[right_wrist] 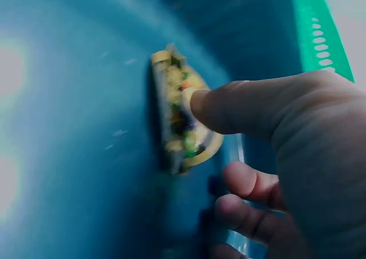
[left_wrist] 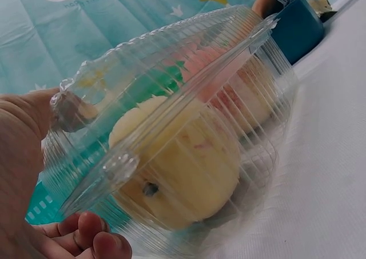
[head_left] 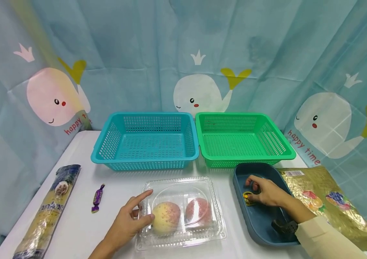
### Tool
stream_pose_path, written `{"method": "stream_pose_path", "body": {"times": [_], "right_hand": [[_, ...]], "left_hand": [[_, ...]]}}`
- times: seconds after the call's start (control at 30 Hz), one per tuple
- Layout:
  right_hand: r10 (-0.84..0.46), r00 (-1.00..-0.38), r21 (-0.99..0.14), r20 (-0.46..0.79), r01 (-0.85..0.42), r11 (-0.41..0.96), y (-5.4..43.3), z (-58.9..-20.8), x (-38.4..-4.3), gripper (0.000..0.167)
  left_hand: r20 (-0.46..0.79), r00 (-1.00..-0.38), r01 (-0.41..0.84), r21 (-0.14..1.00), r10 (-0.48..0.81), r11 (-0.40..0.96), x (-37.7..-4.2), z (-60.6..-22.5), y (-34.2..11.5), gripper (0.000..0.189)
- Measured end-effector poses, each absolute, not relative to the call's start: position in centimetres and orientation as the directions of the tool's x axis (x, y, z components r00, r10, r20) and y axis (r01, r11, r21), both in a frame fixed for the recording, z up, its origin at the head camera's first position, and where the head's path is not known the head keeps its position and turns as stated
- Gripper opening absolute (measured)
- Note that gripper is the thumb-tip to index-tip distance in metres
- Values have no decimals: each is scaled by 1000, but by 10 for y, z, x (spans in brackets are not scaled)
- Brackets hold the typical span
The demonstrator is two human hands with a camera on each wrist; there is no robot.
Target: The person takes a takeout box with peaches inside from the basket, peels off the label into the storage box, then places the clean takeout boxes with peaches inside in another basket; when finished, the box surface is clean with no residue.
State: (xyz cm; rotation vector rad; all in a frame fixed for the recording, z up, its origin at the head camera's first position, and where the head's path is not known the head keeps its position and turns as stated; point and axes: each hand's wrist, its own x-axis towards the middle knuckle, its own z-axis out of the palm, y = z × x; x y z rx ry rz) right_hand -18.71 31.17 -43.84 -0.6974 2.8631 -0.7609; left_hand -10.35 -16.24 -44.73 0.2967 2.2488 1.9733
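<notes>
My left hand grips the left side of a clear plastic clamshell box, thumb and index finger over its lid. Inside lie a round yellow-and-pink fruit and a redder one, both also showing in the left wrist view. On the right, my right hand reaches into a dark blue tub. Its thumb touches a small yellow-and-black badge-like piece near the tub's left wall. The other fingertips are bent and apart from the piece.
Behind stand a blue basket and a green basket, side by side. At left lie a purple-wrapped candy and a long gold-and-blue packet. A gold bag with fruit pictures lies right of the tub.
</notes>
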Motion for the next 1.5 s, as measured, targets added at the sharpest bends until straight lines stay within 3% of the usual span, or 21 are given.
{"method": "stream_pose_path", "body": {"times": [0.37,0.63,1.0,1.23,1.5], "right_hand": [[-468,-876,-632,115,-428,646,313,-416,-183,32],[-470,-848,-706,246,-489,512,316,-376,-182,31],[-281,-898,-713,339,-440,545,347,-340,-189,28],[-189,-897,-727,399,-435,531,371,-333,-201,28],[-110,-925,-732,364,-357,580,392,-339,-212,28]], "left_hand": [[27,-964,58,992,263,109,-103,-448,-162,67],[4,-965,29,995,263,91,-103,-447,-163,67],[-22,-967,9,993,254,120,-101,-444,-163,68],[-5,-966,29,991,257,128,-102,-445,-164,67],[-4,-967,39,986,256,161,-102,-443,-164,66]]}}
